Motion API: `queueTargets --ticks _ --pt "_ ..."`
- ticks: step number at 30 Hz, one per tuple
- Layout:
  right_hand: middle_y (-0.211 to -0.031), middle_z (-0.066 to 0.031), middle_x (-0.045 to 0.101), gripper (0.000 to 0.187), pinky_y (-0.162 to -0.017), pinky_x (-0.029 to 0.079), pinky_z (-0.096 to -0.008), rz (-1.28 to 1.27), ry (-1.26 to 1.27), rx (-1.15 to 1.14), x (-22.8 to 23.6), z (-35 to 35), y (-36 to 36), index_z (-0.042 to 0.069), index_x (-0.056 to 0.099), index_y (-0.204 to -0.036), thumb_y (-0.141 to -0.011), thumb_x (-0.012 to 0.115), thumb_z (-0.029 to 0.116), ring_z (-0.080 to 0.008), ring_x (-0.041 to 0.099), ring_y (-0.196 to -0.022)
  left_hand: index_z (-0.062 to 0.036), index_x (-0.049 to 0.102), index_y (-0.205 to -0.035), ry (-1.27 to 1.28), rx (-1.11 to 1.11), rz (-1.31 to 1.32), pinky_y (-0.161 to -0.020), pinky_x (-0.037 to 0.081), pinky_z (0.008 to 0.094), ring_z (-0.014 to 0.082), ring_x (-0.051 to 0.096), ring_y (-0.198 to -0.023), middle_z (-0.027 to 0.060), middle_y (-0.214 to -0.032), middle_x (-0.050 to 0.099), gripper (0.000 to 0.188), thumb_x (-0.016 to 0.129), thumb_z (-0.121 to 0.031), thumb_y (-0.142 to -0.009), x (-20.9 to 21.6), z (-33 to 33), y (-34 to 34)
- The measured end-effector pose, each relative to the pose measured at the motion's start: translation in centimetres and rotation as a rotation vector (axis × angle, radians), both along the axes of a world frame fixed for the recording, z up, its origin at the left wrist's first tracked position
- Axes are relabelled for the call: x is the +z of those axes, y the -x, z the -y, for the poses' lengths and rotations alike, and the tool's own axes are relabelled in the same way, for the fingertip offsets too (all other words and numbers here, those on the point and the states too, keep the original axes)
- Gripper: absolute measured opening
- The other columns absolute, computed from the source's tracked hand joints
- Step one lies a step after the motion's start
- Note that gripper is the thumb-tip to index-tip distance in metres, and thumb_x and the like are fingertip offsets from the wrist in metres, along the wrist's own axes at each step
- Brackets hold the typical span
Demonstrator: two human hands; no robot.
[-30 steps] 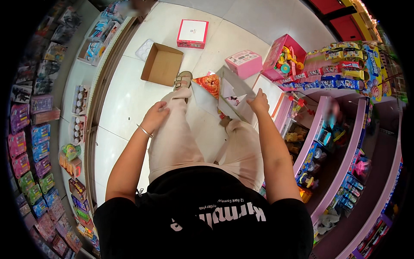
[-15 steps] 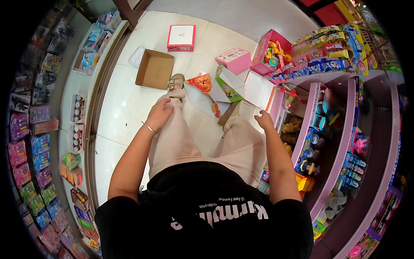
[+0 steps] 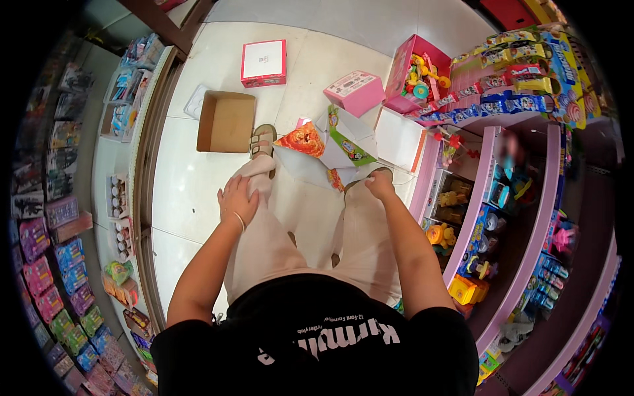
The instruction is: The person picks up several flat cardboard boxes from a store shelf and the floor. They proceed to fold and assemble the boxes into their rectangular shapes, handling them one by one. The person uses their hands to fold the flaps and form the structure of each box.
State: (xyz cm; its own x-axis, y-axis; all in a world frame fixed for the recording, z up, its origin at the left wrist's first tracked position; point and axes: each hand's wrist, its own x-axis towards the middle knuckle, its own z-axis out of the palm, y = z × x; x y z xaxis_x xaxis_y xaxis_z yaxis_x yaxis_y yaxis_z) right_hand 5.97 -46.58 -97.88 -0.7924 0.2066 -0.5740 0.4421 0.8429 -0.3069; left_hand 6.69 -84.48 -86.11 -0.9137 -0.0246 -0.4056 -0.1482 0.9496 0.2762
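Note:
My left hand [image 3: 238, 198] lies on the left knee of my beige trousers [image 3: 264, 237], its fingers spread and holding nothing. On the right knee rests my right hand [image 3: 379, 185], seen from the thumb side, with its fingers mostly hidden. Between and beyond my feet, folded card sheets [image 3: 330, 148] stand or lie on the floor, with an orange printed piece [image 3: 304, 140] and a green printed strip [image 3: 350, 146]. An open, empty brown cardboard box [image 3: 226, 123] is beside my left shoe [image 3: 263, 140]. A white and orange-edged flat board [image 3: 399, 140] lies beyond my right hand.
A red-and-white box [image 3: 263, 63] and a pink box [image 3: 354, 91] sit farther off on the tiles. Beside them, a pink bin [image 3: 401, 76] holds colourful toys. Purple shelves [image 3: 522, 251] of toys run close on my right; a goods shelf [image 3: 148, 112] stands on the left.
My left hand has come down the left leg and now lies flat on the knee. My right hand has moved left onto the right knee. The whole view has shifted slightly.

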Motion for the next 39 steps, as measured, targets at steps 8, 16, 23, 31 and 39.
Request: queueTargets --ticks 8,16,23,31,39 --pt "-0.127 -0.0189 0.03 0.061 -0.09 0.035 -0.0379 0.064 0.03 -0.049 -6.2 2.9 6.8 0.003 0.031 -0.121 -0.068 0.057 0.017 -0.0322 0.036 -0.113 -0.0087 0.054 -0.097 -0.06 0.048 -0.068 -0.093 0.024 0.043 0.026 0.039 -0.11 0.0072 -0.111 0.049 0.029 0.051 -0.019 -0.07 -1.1 1.8 0.5" --pt "-0.121 -0.018 0.035 0.055 -0.085 0.039 -0.039 0.127 0.033 -0.056 -12.6 4.9 11.5 0.009 0.038 -0.119 -0.068 0.057 0.022 -0.0346 0.044 -0.104 -0.0072 0.057 -0.088 -0.093 0.03 -0.087 -0.089 0.029 0.0393 0.0284 0.043 -0.104 0.0077 -0.105 0.052 0.023 0.052 -0.013 -0.066 -1.1 1.5 2.1" --pt "-0.086 -0.013 0.057 0.025 -0.07 0.043 -0.0381 0.191 0.016 0.073 -13.3 3.3 10.1 0.013 0.056 -0.093 -0.071 0.056 0.023 -0.0296 0.055 -0.082 -0.008 0.057 -0.085 -0.106 0.028 -0.095 -0.088 0.03 0.0379 0.0285 0.044 -0.104 0.0074 -0.103 0.053 0.022 0.053 -0.012 -0.064 -1.4 1.6 2.4" --pt "-0.078 -0.0107 0.06 0.023 -0.062 0.041 -0.0366 -0.261 0.254 -0.176 -1.1 5.0 12.6 0.01 0.056 -0.093 -0.074 0.054 0.022 -0.028 0.055 -0.07 -0.0086 0.057 -0.084 -0.098 0.031 -0.104 -0.088 0.029 0.0376 0.0277 0.044 -0.104 0.0062 -0.102 0.053 0.021 0.053 -0.012 -0.064 -1.5 1.3 2.3" --pt "-0.106 -0.0186 0.049 0.052 -0.079 0.04 -0.0375 -0.192 0.094 -0.049 -7.6 4.4 8.6 0.005 0.041 -0.116 -0.072 0.057 0.027 -0.0295 0.05 -0.096 -0.0056 0.056 -0.084 -0.098 -0.022 -0.181 -0.084 0.034 0.0377 0.029 0.047 -0.098 0.0093 -0.099 0.055 0.021 0.053 -0.01 -0.064 -1.3 1.2 2.6"
